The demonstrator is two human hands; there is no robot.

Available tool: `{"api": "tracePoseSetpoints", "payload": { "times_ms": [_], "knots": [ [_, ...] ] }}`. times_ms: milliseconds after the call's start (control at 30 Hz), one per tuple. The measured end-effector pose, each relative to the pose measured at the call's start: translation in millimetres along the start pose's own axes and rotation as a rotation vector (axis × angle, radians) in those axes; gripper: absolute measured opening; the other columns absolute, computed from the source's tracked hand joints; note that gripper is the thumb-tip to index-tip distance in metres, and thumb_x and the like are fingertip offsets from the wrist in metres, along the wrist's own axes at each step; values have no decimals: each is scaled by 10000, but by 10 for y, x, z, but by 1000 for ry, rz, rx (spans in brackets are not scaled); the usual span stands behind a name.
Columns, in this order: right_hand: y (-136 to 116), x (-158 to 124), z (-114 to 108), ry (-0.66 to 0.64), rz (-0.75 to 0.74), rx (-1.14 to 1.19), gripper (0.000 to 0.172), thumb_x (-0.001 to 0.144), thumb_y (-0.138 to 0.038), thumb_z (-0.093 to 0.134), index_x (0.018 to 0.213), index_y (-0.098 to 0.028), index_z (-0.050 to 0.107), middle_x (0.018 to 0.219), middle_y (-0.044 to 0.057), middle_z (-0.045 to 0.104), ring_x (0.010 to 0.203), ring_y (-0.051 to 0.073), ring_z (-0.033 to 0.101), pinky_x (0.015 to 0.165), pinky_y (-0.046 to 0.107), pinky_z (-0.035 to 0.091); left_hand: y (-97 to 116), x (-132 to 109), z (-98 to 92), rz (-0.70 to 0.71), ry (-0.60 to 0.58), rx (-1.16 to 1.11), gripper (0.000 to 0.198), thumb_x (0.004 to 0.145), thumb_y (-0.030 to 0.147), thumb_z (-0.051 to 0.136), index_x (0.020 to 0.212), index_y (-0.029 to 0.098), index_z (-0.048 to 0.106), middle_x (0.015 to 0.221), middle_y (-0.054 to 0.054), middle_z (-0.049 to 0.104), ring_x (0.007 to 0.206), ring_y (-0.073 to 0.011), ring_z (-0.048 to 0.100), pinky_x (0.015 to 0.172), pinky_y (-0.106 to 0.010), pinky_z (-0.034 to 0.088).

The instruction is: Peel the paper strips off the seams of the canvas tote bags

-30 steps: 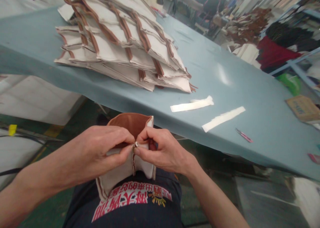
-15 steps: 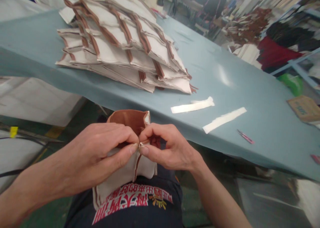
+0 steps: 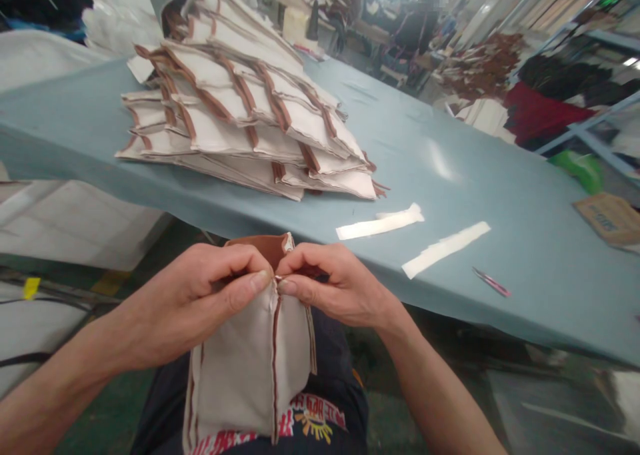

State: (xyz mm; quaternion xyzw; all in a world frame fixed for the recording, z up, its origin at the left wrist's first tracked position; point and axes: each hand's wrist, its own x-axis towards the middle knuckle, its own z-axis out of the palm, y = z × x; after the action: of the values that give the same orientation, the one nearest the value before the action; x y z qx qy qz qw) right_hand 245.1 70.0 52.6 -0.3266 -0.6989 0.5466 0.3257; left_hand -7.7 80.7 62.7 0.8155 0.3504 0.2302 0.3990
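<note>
- The left hand (image 3: 200,295) and the right hand (image 3: 335,288) met thumb-tip to thumb-tip over the person's lap, just short of the near edge of the blue table (image 3: 450,175).
- Both hands were closed in a pinch on the top edge of the cream fabric piece (image 3: 240,368), one on each side of its brown centre seam.
- Change noted: a second earlier the piece sat bunched, with a wide brown lining standing above the fingers. It now hung longer below the hands, the cream panel spread flat and the seam running straight down.
- Only a narrow brown tip still showed above the knuckles.
- The pinch point itself had hardly moved, so the grip appeared to have been kept while the cloth was drawn through or shaken down.
- Judgement: the work remained at the top edge of the seam. What lay between the fingertips was too small to identify.
- The lower edge of the piece rested against the dark printed garment (image 3: 310,422) on the person's lap.
- On the table, well apart from the hands, lay a stack of similar pieces (image 3: 240,122), two white strips (image 3: 380,223) (image 3: 445,248), a small pink tool (image 3: 493,283) and a cardboard box (image 3: 607,218). None had shifted.
</note>
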Motion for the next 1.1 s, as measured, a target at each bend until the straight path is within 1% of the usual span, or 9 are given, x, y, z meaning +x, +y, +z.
{"api": "tracePoseSetpoints", "payload": {
  "times_ms": [133,300,433,533,600,800,933,1033,1100],
  "knots": [
    [51,6,-26,-2,46,124,387,1051,-540,860,963,-190,722,763,-55,617,644,105,526,587,232,428,-29,41,11,9,18,-49,417,1146,399,560,813,233,746,705,58,677,617,-136,592,563,-220,439],
    [22,23,-87,-20,111,175,390,1015,-533,882,947,-199,693,769,-52,610,652,111,528,590,234,437,28,93,34,-91,52,-54,456,1116,478,578,777,230,757,671,61,628,601,-138,552,544,-221,411],
    [-80,59,-146,27,131,54,306,994,-421,839,876,-211,652,741,-66,569,650,108,480,597,240,402,136,223,22,-65,95,-1,447,1078,457,592,719,232,734,640,61,620,572,-132,553,517,-213,401],
    [-134,74,-178,90,119,-87,189,973,-340,734,864,-215,643,735,-56,595,661,119,512,610,252,405,220,319,12,-36,123,29,434,1041,428,582,679,232,720,596,62,602,518,-124,529,464,-207,381],
    [-144,68,-190,105,99,-116,161,953,-326,699,853,-217,636,732,-54,600,659,120,526,610,255,416,255,342,20,-48,126,33,433,1034,426,565,681,232,723,592,57,626,509,-129,550,453,-204,391],
    [-88,1,-150,29,92,-15,202,940,-294,730,803,-225,599,712,-73,554,616,94,453,555,232,364,158,215,61,-83,-26,-82,502,1101,498,558,730,231,766,668,32,715,572,-152,635,496,-197,482],
    [-64,-37,-105,-17,118,-32,254,949,-335,764,800,-228,588,681,-83,528,597,91,443,542,229,345,69,133,49,-69,-113,-83,511,1146,498,539,794,225,790,691,32,733,604,-148,640,533,-198,479],
    [-75,-51,-87,-10,109,-51,264,955,-327,763,792,-230,579,666,-90,508,585,90,426,544,232,327,82,108,64,-50,-127,-76,503,1163,476,515,808,227,770,708,33,745,629,-149,669,574,-205,496],
    [-84,-59,-77,4,102,-59,284,957,-324,766,781,-235,562,664,-92,499,588,93,421,549,237,318,103,85,110,-34,-92,-57,487,1169,444,504,799,231,739,704,35,737,625,-150,669,587,-217,495]
  ]
}}
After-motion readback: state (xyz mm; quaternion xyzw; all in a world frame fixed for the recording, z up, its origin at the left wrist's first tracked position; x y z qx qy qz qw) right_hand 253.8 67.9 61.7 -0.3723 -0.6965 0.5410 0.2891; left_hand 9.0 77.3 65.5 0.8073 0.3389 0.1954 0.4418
